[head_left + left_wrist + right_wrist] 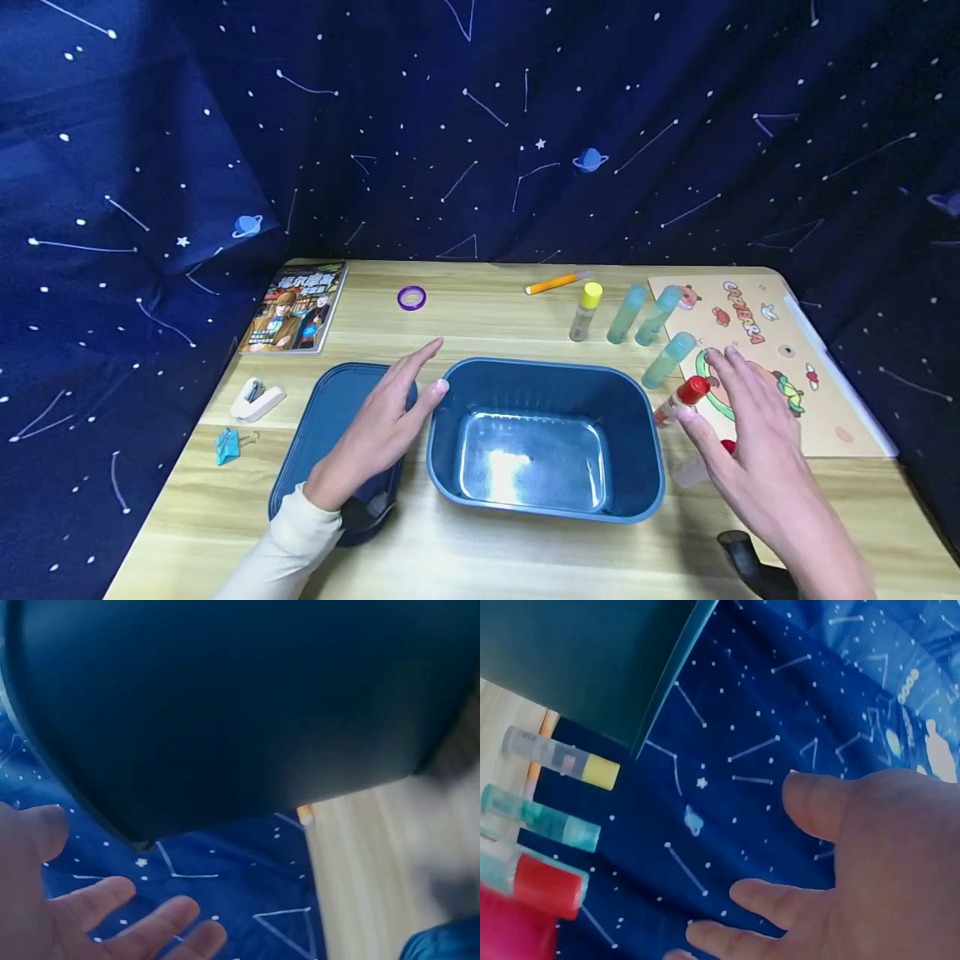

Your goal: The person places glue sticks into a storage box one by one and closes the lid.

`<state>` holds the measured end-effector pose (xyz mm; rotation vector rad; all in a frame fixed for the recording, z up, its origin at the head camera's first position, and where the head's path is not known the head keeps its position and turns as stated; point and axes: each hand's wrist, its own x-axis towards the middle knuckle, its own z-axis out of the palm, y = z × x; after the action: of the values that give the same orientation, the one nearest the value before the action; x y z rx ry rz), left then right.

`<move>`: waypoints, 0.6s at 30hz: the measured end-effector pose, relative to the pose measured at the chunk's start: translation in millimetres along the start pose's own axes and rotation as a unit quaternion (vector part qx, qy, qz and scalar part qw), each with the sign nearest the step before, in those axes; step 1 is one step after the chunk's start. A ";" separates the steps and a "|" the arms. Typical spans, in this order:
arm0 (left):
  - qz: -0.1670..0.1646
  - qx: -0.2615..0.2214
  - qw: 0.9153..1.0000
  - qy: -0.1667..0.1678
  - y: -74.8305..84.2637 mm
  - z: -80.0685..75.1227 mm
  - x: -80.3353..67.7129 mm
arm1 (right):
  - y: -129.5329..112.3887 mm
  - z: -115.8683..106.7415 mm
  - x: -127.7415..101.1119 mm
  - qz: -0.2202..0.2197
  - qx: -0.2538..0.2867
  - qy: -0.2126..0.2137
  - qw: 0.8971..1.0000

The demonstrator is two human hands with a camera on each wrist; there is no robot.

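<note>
A deep blue plastic bin (546, 367) stands upright at the table's middle, with nothing inside it. My left hand (386, 417) hovers over the blue lid (309, 425), its fingertips close to the bin's left rim. Fingers spread, my right hand (761, 442) is held to the right of the bin, above two red-capped bottles (693, 388), one of them partly hidden by it. Neither hand holds anything. In the left wrist view the bin's wall (240, 712) rises beyond the left hand (97, 922). The right wrist view has the right hand (840, 870) apart from the bin (577, 667).
Behind the right hand stand three teal bottles (627, 314) and a yellow-capped bottle (581, 321). A capybara-printed folder (817, 367) lies at the right. Further back are an orange pen (555, 284) and a purple ring (412, 298). Leftward are a book (296, 308), white stapler (257, 402) and blue binder clip (228, 447).
</note>
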<state>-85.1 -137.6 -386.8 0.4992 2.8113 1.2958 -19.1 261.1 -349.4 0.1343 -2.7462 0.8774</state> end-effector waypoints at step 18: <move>0.001 -0.096 0.995 -0.040 -15.4 10.2 -0.1 | 55.5 7.6 -49.7 0.092 0.075 0.006 0.993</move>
<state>-87.9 -139.4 -404.9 0.5321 2.5883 1.4922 18.1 302.4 -399.6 -0.0994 -2.7133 1.1287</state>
